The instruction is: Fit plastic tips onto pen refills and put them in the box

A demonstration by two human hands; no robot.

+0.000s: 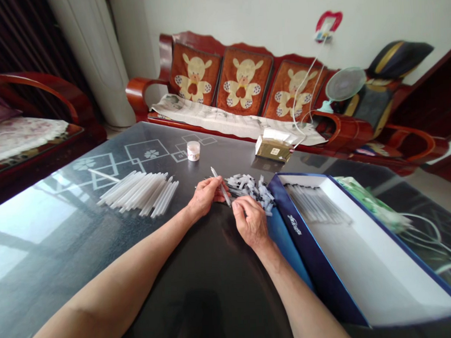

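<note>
Tube [220, 186] is held between both hands, above the surface [200, 274], just ahead of the person. Its long axis runs from near-right to far-left, far tip free. Left hand [206, 194] is closed on its middle. Right hand [252, 222] is curled, fingertips closed at the near end; what they grip cannot be told. Caps [250, 188] lie just beyond the right hand. Box [320, 274] touches them on the right. Tube pile [140, 192] lies well left. Nothing obstructs.

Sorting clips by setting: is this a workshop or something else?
Most likely a home living room: a red wooden sofa with cartoon cushions and a standing air conditioner stand behind the glass-topped table where the left hand and right hand hold a clear pen tube.
</note>
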